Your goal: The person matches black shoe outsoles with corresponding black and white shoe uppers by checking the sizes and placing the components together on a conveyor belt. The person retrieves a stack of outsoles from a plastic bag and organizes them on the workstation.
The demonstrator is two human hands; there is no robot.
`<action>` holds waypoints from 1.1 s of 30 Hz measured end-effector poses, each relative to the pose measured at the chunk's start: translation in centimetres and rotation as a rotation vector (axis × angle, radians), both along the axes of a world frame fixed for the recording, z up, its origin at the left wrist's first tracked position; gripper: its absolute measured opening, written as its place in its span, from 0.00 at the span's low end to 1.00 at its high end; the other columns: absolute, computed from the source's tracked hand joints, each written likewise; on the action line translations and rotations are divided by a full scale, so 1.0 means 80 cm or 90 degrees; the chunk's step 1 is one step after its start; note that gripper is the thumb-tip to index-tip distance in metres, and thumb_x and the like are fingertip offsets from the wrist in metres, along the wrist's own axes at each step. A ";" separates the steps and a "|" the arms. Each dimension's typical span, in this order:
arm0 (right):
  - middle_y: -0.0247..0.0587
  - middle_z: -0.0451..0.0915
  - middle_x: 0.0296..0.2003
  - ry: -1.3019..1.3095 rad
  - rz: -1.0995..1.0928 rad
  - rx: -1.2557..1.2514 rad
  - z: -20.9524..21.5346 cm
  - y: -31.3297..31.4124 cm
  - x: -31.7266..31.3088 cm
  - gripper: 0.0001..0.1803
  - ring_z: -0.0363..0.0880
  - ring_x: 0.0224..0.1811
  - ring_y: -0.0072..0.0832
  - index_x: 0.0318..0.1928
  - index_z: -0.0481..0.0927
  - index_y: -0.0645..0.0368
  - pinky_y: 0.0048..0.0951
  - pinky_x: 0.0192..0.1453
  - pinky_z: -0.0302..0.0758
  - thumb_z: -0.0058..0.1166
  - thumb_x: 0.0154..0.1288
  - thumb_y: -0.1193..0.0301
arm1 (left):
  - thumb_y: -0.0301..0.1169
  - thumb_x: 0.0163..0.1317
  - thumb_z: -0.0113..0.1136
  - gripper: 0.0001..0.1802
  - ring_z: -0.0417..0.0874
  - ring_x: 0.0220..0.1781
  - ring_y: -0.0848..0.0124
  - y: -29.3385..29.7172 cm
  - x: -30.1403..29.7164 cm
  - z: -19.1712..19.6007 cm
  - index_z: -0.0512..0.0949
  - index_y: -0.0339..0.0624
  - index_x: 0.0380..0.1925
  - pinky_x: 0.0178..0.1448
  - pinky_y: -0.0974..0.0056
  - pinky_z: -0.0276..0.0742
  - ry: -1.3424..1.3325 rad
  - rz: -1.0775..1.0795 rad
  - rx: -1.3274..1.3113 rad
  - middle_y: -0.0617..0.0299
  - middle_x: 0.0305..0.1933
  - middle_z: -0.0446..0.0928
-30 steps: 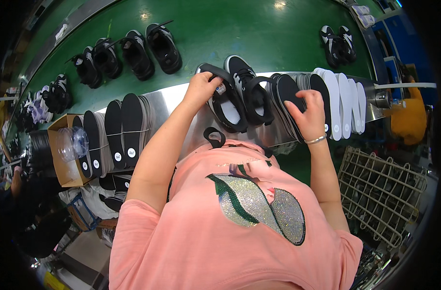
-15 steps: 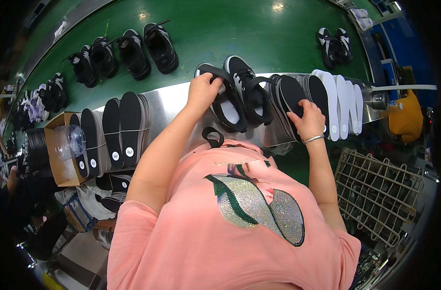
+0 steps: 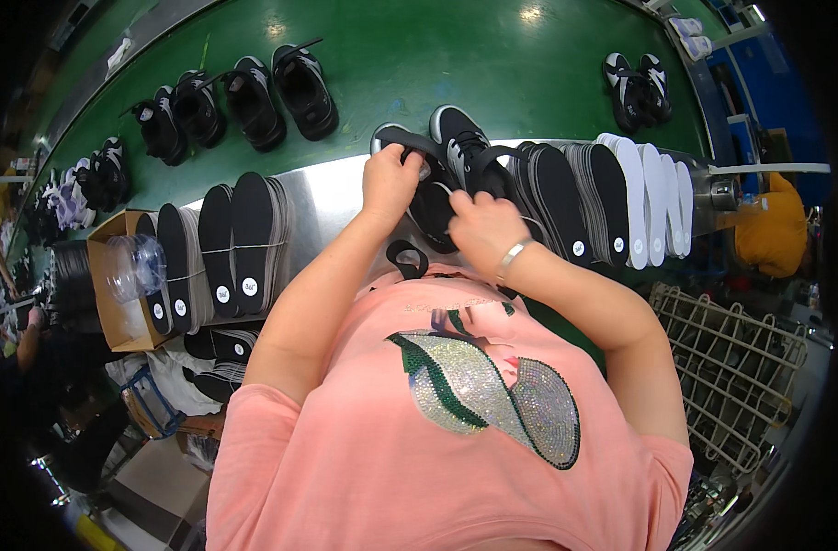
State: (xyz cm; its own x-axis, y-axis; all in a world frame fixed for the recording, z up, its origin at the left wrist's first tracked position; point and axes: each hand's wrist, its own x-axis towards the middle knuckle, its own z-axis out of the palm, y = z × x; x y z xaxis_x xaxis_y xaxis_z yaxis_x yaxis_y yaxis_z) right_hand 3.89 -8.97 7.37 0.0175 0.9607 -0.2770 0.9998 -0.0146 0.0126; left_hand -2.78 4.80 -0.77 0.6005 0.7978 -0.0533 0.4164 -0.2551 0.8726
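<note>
My left hand grips the collar of a black sneaker lying at the edge of the steel counter. My right hand is at the same shoe, fingers curled over a black insole at its opening. A second black sneaker with a white sole stands just right of it. Rows of black insoles and white insoles stand on edge to the right of my hands.
Bundled black insoles stand at left beside a cardboard box. Black sneaker pairs lie on the green conveyor belt, another pair at far right. A wire basket is at lower right. A person in yellow is at right.
My right hand left the insole stack at right and moved left onto the sneaker with an insole. My left hand stayed on the shoe's collar.
</note>
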 end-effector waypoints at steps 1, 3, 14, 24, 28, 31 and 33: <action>0.41 0.69 0.32 -0.001 -0.054 0.000 -0.013 0.013 -0.009 0.06 0.73 0.32 0.33 0.25 0.78 0.60 0.30 0.31 0.74 0.51 0.43 0.72 | 0.37 0.49 0.52 0.14 0.75 0.26 0.51 -0.001 0.000 0.000 0.76 0.34 0.23 0.31 0.57 0.70 0.004 0.005 0.009 0.45 0.22 0.74; 0.43 0.69 0.32 0.029 -0.143 0.009 -0.045 0.035 -0.013 0.06 0.74 0.33 0.35 0.24 0.77 0.61 0.31 0.31 0.74 0.51 0.44 0.72 | 0.36 0.49 0.52 0.14 0.75 0.25 0.50 -0.002 -0.002 0.007 0.76 0.34 0.23 0.31 0.56 0.70 0.048 -0.002 0.005 0.46 0.21 0.74; 0.41 0.73 0.28 0.039 -0.119 -0.043 0.005 -0.010 0.003 0.14 0.72 0.33 0.34 0.29 0.73 0.60 0.33 0.37 0.66 0.53 0.45 0.62 | 0.31 0.49 0.52 0.07 0.76 0.26 0.51 -0.005 -0.005 -0.013 0.77 0.41 0.26 0.31 0.58 0.71 -0.022 0.044 0.065 0.48 0.22 0.75; 0.46 0.77 0.28 0.129 -0.098 -0.002 -0.075 0.044 -0.004 0.06 0.77 0.33 0.36 0.26 0.78 0.59 0.32 0.35 0.75 0.50 0.45 0.72 | 0.29 0.51 0.53 0.09 0.77 0.28 0.65 -0.004 -0.012 0.000 0.76 0.38 0.30 0.34 0.66 0.70 -0.038 0.015 -0.044 0.54 0.25 0.77; 0.51 0.78 0.29 0.160 -0.125 -0.218 -0.068 0.068 0.003 0.09 0.78 0.36 0.37 0.28 0.79 0.62 0.33 0.39 0.74 0.48 0.46 0.75 | 0.31 0.52 0.54 0.09 0.73 0.28 0.73 -0.002 -0.012 0.001 0.76 0.36 0.29 0.34 0.70 0.68 -0.084 0.052 -0.163 0.58 0.25 0.76; 0.51 0.78 0.33 0.132 -0.036 -0.397 -0.066 0.086 0.009 0.12 0.77 0.39 0.40 0.33 0.79 0.62 0.32 0.40 0.73 0.48 0.46 0.74 | 0.33 0.53 0.55 0.10 0.75 0.25 0.69 0.001 -0.011 -0.011 0.77 0.36 0.28 0.32 0.68 0.69 -0.086 0.039 -0.143 0.55 0.22 0.76; 0.50 0.78 0.34 0.121 0.002 -0.381 -0.065 0.087 0.010 0.12 0.77 0.39 0.39 0.34 0.79 0.61 0.32 0.40 0.74 0.49 0.46 0.75 | 0.34 0.53 0.55 0.10 0.77 0.25 0.67 0.004 -0.012 -0.011 0.77 0.37 0.27 0.32 0.67 0.70 -0.090 0.035 -0.148 0.53 0.22 0.76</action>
